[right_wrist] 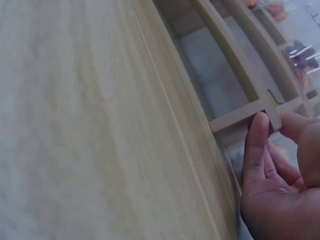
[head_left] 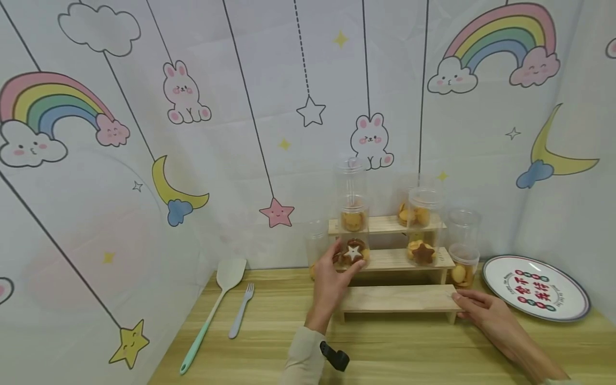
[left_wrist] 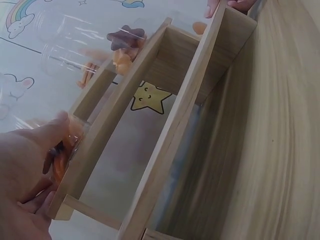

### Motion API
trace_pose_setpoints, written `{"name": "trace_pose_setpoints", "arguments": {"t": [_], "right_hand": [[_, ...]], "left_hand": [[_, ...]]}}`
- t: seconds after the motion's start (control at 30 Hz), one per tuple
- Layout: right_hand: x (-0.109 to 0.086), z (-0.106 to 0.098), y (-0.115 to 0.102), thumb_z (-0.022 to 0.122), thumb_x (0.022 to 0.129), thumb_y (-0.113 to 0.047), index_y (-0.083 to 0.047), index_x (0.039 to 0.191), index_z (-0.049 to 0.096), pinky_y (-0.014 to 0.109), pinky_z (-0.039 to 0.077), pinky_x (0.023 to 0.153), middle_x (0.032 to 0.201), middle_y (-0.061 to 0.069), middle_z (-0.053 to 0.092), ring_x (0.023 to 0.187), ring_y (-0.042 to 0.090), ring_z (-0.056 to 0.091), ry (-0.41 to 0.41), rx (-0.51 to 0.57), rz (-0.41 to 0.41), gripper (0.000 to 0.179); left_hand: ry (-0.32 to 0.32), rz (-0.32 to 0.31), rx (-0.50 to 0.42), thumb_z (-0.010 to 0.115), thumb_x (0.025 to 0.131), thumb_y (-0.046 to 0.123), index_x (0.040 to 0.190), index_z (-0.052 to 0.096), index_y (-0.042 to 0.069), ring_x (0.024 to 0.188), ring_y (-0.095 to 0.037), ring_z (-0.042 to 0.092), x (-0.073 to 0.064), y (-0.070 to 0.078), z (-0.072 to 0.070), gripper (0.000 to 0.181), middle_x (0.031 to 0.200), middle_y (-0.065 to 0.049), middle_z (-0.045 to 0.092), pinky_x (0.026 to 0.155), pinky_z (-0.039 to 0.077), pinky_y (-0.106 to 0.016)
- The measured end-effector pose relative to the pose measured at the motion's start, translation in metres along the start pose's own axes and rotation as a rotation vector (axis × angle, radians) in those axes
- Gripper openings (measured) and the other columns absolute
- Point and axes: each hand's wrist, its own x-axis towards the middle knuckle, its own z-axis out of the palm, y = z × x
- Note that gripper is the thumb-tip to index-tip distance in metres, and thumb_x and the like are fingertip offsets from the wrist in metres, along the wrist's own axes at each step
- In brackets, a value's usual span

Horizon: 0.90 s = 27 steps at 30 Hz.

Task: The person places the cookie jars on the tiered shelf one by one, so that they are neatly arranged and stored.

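A three-step wooden stand [head_left: 399, 298] sits on the table, with clear jars of cookies on its upper two steps. My left hand [head_left: 332, 283] grips the lower part of a clear jar [head_left: 353, 251] at the left of the middle step. A brown cookie with a white star shows inside it. In the left wrist view, the fingers [left_wrist: 60, 125] wrap round its base, close to the step's edge. My right hand [head_left: 486, 313] pinches the right end of the lowest step between thumb and fingers, also seen in the right wrist view, where that hand [right_wrist: 280, 185] holds the board's corner.
Another jar [head_left: 423, 251] stands at the right of the middle step. A jar [head_left: 463, 270] is on the table beside the stand. A white plate [head_left: 572, 305] lies at the right. A spatula [head_left: 212, 315] and a fork [head_left: 240, 313] lie at the left.
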Motion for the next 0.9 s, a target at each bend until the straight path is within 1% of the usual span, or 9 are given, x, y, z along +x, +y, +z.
{"name": "trace_pose_setpoints", "arguments": {"t": [0.3, 0.5, 0.57, 0.63, 0.7, 0.77, 0.83, 0.9], "right_hand": [[-0.001, 0.001, -0.001, 0.066, 0.11, -0.037, 0.012, 0.161, 0.036, 0.022, 0.062, 0.094, 0.125, -0.016, 0.069, 0.104, -0.001, 0.071, 0.008, -0.01, -0.007, 0.078], [-0.003, 0.002, -0.002, 0.067, 0.11, -0.037, 0.013, 0.16, 0.037, 0.022, 0.062, 0.094, 0.123, -0.017, 0.069, 0.104, -0.002, 0.07, 0.011, -0.004, -0.008, 0.077], [-0.003, 0.003, -0.001, 0.067, 0.109, -0.037, 0.013, 0.16, 0.037, 0.022, 0.062, 0.094, 0.124, -0.018, 0.068, 0.104, -0.003, 0.069, 0.011, -0.002, -0.005, 0.077], [-0.003, 0.002, -0.001, 0.067, 0.109, -0.037, 0.013, 0.16, 0.037, 0.023, 0.062, 0.094, 0.124, -0.018, 0.068, 0.105, -0.004, 0.069, 0.013, -0.002, -0.002, 0.077], [-0.002, 0.002, -0.001, 0.067, 0.109, -0.038, 0.012, 0.161, 0.037, 0.023, 0.062, 0.094, 0.126, -0.017, 0.068, 0.105, -0.004, 0.069, 0.013, -0.003, 0.0, 0.078], [-0.002, 0.002, -0.001, 0.067, 0.109, -0.039, 0.012, 0.161, 0.037, 0.023, 0.062, 0.094, 0.128, -0.016, 0.068, 0.105, -0.004, 0.069, 0.011, -0.012, -0.001, 0.079], [-0.001, 0.002, -0.001, 0.067, 0.109, -0.04, 0.012, 0.161, 0.037, 0.023, 0.062, 0.094, 0.129, -0.016, 0.068, 0.105, -0.003, 0.069, 0.011, -0.018, -0.002, 0.08], [0.0, 0.002, -0.001, 0.068, 0.108, -0.041, 0.011, 0.16, 0.039, 0.023, 0.062, 0.094, 0.127, -0.016, 0.068, 0.105, -0.003, 0.07, 0.017, -0.019, -0.002, 0.08]], "left_hand": [[-0.02, 0.012, 0.018, 0.089, 0.091, 0.039, 0.158, 0.055, 0.006, 0.129, -0.029, 0.071, 0.0, 0.001, 0.0, 0.082, 0.144, -0.012, 0.072, 0.109, 0.059, -0.047], [-0.017, 0.022, 0.033, 0.09, 0.09, 0.04, 0.158, 0.055, 0.006, 0.128, -0.028, 0.072, -0.001, 0.001, 0.001, 0.083, 0.143, -0.011, 0.072, 0.109, 0.059, -0.047], [-0.01, 0.018, 0.017, 0.091, 0.089, 0.042, 0.156, 0.057, 0.006, 0.129, -0.028, 0.072, -0.001, 0.001, 0.0, 0.084, 0.144, -0.011, 0.072, 0.109, 0.059, -0.047], [0.006, 0.005, -0.02, 0.091, 0.088, 0.043, 0.154, 0.06, 0.007, 0.132, -0.027, 0.07, 0.0, 0.0, -0.002, 0.082, 0.144, -0.009, 0.072, 0.112, 0.057, -0.046], [0.042, -0.002, -0.072, 0.091, 0.088, 0.044, 0.149, 0.064, 0.008, 0.133, -0.026, 0.07, 0.002, -0.001, -0.005, 0.076, 0.142, -0.008, 0.073, 0.113, 0.057, -0.044], [0.098, 0.015, -0.116, 0.09, 0.09, 0.044, 0.141, 0.07, 0.009, 0.13, -0.025, 0.071, 0.006, -0.004, -0.01, 0.066, 0.135, -0.006, 0.077, 0.113, 0.057, -0.043], [0.171, 0.052, -0.141, 0.086, 0.094, 0.043, 0.133, 0.074, 0.008, 0.123, -0.023, 0.074, 0.011, -0.007, -0.016, 0.053, 0.126, -0.004, 0.08, 0.11, 0.059, -0.041], [0.253, 0.099, -0.146, 0.082, 0.098, 0.04, 0.125, 0.077, 0.007, 0.114, -0.022, 0.077, 0.016, -0.012, -0.023, 0.043, 0.117, -0.003, 0.082, 0.104, 0.062, -0.04]]}}
